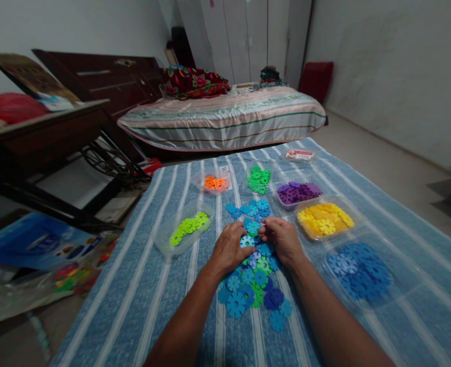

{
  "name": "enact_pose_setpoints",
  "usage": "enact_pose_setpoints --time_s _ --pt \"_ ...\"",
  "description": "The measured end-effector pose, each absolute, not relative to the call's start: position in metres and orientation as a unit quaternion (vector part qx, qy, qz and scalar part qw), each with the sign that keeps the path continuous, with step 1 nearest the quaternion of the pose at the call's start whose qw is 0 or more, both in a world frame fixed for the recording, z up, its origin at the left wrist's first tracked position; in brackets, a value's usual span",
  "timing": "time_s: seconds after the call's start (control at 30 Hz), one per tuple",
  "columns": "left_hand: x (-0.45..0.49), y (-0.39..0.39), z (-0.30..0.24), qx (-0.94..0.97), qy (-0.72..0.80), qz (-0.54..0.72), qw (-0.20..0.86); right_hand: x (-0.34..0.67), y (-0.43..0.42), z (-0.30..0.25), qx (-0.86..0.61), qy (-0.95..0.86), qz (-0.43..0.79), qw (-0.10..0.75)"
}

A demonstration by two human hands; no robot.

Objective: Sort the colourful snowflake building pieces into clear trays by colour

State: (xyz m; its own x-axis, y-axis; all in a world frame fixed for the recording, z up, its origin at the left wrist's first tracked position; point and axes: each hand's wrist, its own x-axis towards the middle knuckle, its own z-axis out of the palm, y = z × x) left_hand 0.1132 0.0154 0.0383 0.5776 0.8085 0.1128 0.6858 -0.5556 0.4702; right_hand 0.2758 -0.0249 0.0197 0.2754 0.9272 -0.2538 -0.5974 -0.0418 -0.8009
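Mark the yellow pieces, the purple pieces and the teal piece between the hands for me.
yellow pieces [325, 218]: head view, middle of the pile.
purple pieces [298, 192]: head view, middle of the pile.
teal piece [247, 241]: head view, its visible centre, between the hands.

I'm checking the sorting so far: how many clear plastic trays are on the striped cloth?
7. Lime tray at left; orange tray, green tray and purple tray in a back row; yellow tray and blue tray at right; small far tray behind them. None seems hidden.
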Motion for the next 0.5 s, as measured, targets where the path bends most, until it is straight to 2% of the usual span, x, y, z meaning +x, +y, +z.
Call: enact_pose_setpoints --time_s 0.3,0.5 --pt "0.108 0.016 0.043 0.827 0.455 0.223 0.246 0.276 -0.024 0.018 -0.443 -0.188 0.573 0.664" --pt "0.101 0.024 0.046 0.816 0.484 0.229 0.219 0.276 -0.024 0.017 -0.443 -0.188 0.575 0.662"
